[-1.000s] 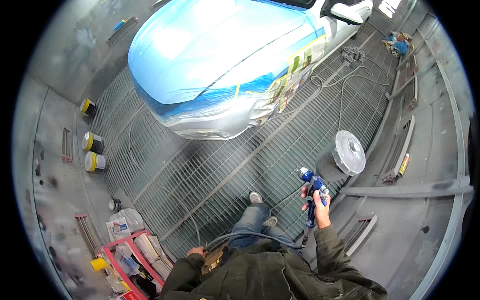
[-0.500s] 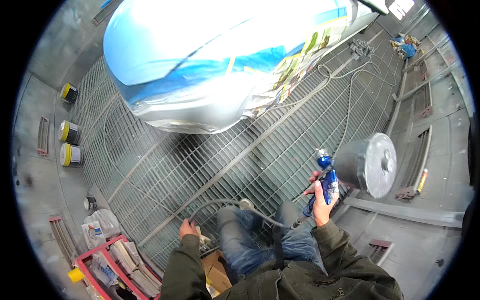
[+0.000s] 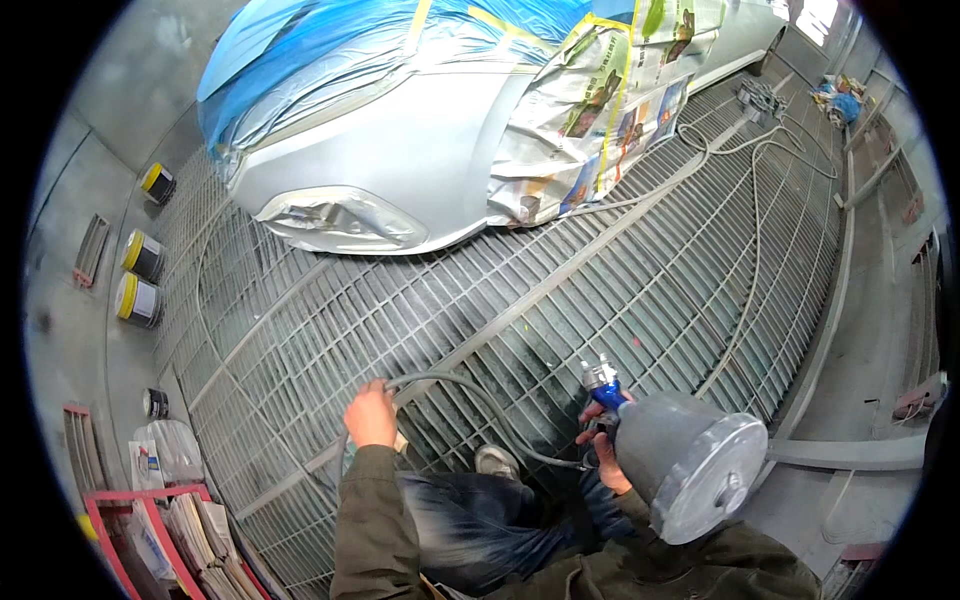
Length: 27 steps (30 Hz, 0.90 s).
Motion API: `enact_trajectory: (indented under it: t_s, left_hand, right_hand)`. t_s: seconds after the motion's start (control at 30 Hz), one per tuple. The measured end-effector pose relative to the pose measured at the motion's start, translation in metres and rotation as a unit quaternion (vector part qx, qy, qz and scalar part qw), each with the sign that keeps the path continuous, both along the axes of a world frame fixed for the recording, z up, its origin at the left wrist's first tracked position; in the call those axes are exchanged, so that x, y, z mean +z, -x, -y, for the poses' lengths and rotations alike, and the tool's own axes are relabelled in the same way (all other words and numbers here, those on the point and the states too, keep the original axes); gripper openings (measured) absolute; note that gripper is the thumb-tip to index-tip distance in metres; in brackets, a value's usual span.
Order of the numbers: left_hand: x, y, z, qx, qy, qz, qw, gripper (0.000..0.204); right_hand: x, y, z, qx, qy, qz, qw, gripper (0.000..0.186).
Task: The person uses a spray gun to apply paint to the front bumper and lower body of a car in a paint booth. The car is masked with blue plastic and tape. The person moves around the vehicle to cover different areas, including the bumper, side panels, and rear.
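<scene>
My left hand [image 3: 372, 415] is closed round a grey hose [image 3: 480, 405], which curves across to the spray gun [image 3: 605, 380]. My right hand [image 3: 606, 455] grips that blue and silver gun, partly hidden behind its large grey cup [image 3: 690, 465], which has a lid on it. Ahead, above both hands, stands a light-coloured car [image 3: 380, 140], its top under blue plastic [image 3: 270, 70] and its side partly covered with taped printed paper [image 3: 570, 130]. Crinkled masking [image 3: 340, 215] covers a low part of the bumper.
Metal grating [image 3: 520, 330] forms the floor, crossed by hoses [image 3: 750, 300]. Yellow-lidded cans [image 3: 140, 300] line the left wall. A red rack [image 3: 125, 540] with papers is at lower left. A metal beam [image 3: 840, 452] crosses at right, and a crumpled pile [image 3: 845, 100] lies at the far right.
My left hand has risen with the hose. My right hand has turned the gun, bringing the cup lower and nearer me. The view has swung onto the car's bumper and papered side.
</scene>
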<state>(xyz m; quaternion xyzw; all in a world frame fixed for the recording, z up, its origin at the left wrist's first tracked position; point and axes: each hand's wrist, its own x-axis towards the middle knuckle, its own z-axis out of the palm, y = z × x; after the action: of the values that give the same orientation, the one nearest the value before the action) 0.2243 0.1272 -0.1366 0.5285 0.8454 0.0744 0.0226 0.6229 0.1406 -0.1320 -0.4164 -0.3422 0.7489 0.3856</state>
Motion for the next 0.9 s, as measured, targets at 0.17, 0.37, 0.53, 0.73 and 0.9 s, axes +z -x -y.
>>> enact_trajectory:
  t_s: [0.17,0.37,0.53,0.73,0.9]
  left_hand:
    - [0.008,-0.007,0.033,0.023,0.013,-0.014,1.0,0.02]
    - [0.006,-0.013,0.053,0.052,0.007,0.011,0.999,0.019]
    - [0.003,-0.009,0.058,0.062,-0.006,0.013,0.998,0.018]
    - [-0.012,-0.002,0.057,0.09,0.055,0.04,0.994,0.019]
    - [-0.017,-0.005,0.049,-0.004,0.151,0.09,0.984,0.026]
  right_hand:
    - [0.018,-0.001,-0.008,0.074,0.105,-0.034,0.991,0.069]
    - [0.047,0.019,0.013,0.048,-0.179,-0.001,0.983,0.066]
    - [0.044,-0.01,0.015,-0.019,-0.208,-0.07,0.975,0.045]
    - [0.115,-0.051,-0.021,-0.125,-0.173,0.026,0.977,0.041]
    - [0.094,-0.063,-0.018,-0.118,-0.139,0.078,0.98,0.038]
